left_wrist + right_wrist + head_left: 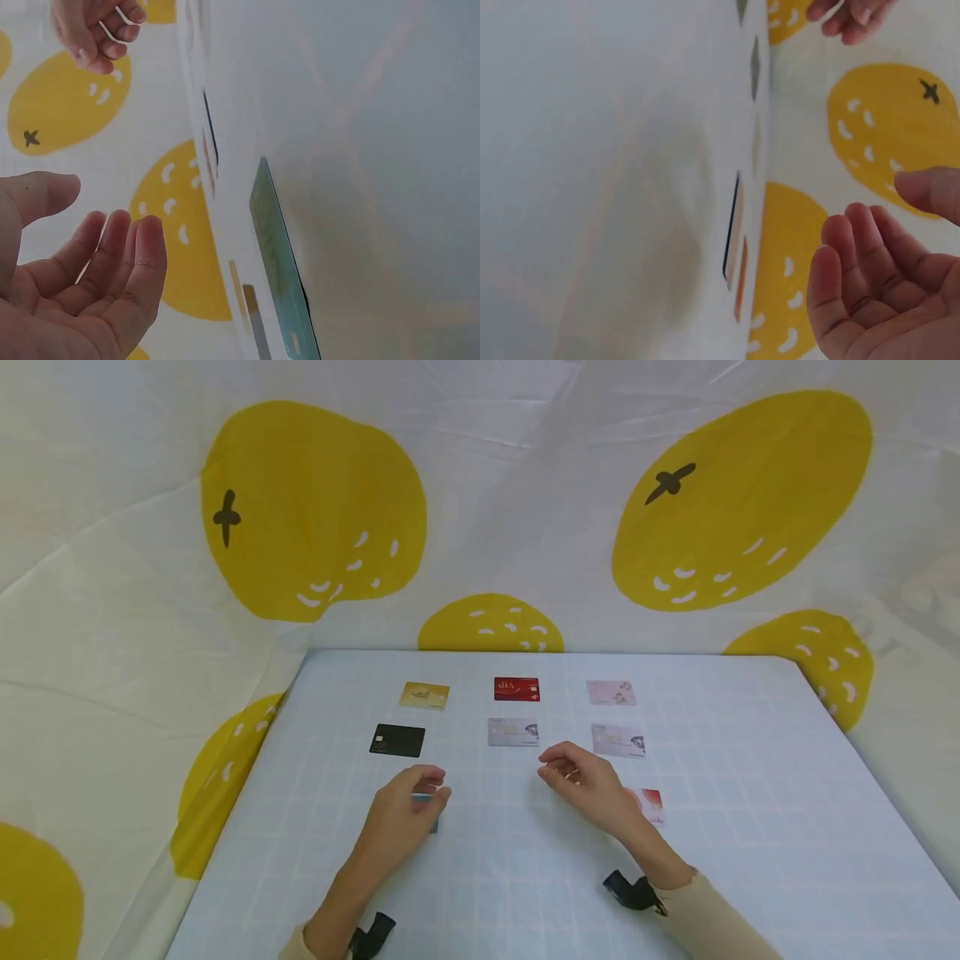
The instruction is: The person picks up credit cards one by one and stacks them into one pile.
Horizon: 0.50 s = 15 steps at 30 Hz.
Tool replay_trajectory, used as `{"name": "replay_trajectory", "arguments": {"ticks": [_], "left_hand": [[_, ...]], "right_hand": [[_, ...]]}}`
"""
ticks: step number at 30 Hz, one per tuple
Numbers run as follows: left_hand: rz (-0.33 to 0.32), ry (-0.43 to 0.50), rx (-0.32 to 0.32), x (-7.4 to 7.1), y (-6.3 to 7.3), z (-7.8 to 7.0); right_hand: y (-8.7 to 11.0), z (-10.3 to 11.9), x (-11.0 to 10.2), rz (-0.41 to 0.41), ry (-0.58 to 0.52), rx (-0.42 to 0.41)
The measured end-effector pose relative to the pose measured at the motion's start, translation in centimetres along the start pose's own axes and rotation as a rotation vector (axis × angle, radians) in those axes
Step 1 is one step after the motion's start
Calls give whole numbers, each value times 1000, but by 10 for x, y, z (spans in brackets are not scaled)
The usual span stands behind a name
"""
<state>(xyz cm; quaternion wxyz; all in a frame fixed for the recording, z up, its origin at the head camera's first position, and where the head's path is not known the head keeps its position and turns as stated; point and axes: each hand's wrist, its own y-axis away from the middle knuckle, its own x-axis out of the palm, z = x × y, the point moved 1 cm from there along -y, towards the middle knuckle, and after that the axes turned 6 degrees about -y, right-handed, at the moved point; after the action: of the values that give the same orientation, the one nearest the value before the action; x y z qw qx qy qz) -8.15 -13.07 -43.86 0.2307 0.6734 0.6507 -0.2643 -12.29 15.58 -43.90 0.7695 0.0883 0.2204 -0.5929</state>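
My left hand (405, 814) hovers over the near left part of the table, fingers loosely bent and holding nothing. A teal card (279, 259) lies below it, mostly covered by the hand in the head view. Just beyond is a black card (397, 740). My right hand (588, 783) is raised over the table too, its fingers softly curved with nothing between them. Its wrist partly covers a white-and-red card (652, 807). Past its fingertips lie two silver cards, one in the middle (513, 732) and one to the right (618, 740).
Along the back of the table (495, 893) lie a gold card (424, 695), a red VIP card (517, 689) and a pink card (611, 692). A white curtain (517, 510) with yellow fruit prints hangs behind. Black straps (630, 891) sit at both wrists.
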Motion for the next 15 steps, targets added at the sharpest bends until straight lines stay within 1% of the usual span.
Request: {"name": "replay_trajectory", "arguments": {"ticks": [5,10,15], "left_hand": [[-5,-2,-28,-9,3,13],[-22,-10,-46,-18,5,26],[-30,-41,-77,-29,10,37]], "right_hand": [[-8,8,15,51,-18,-21],[-15,11,32,99,-39,-60],[-22,17,53,153,-49,-93]]}}
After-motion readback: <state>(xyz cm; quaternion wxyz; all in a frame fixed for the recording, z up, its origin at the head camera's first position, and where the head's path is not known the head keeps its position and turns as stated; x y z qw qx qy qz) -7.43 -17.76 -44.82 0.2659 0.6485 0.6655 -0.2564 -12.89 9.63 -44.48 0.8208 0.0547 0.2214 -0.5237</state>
